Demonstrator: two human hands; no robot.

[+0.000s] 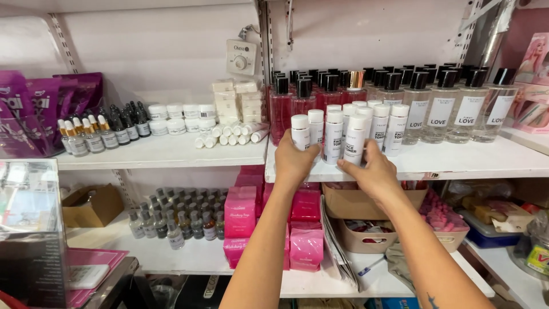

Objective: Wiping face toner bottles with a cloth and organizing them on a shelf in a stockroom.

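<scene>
On the upper white shelf (457,163) of a pale pink shop wall, a cluster of white toner bottles (366,129) stands at the front edge, and everything else can be placed from it. The left hand (294,160) is curled around the leftmost bottle of the cluster, its fingers hidden behind the bottle; the right hand (374,171) is closed on a bottle at the front of the cluster, thumb pressed to its lower part. Just behind the cluster stand red liquid bottles with black caps (297,103), one topped by a gold cap, and to the right of it a row of clear perfume bottles (457,111) with black caps runs along the shelf. Left of the cluster, on the neighbouring shelf board, lie small white tubes (231,134) beside stacked cream boxes, then white jars (177,117), dropper bottles (103,134) and purple pouches (40,111) at the far left. A white dial switch (240,57) hangs on the wall above and left of the cluster, beside a slotted metal upright. Below the cluster, on the lower shelf, stand pink boxes (243,214), with small clear bottles (177,220) and a cardboard box (91,206) to their left, and beige baskets (372,237) to the right.
</scene>
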